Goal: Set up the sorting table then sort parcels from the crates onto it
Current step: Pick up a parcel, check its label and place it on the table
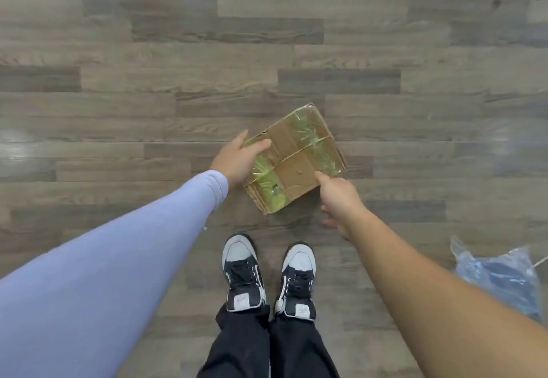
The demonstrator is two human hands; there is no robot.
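Note:
A flat cardboard parcel (296,158), wrapped in shiny yellowish tape, is in front of my feet over the wooden floor. My left hand (237,159), in a lilac sleeve, grips its left edge with the thumb lying across the top. My right hand (338,196) holds the near right edge, thumb on top and fingers curled underneath. The parcel is turned at an angle, one corner pointing away from me. Whether it rests on the floor or is lifted off it I cannot tell.
Grey-brown plank floor (178,81) fills the view. My two dark-and-white shoes (268,274) stand just below the parcel. A clear plastic bag with something blue inside (501,277) lies at the lower right edge.

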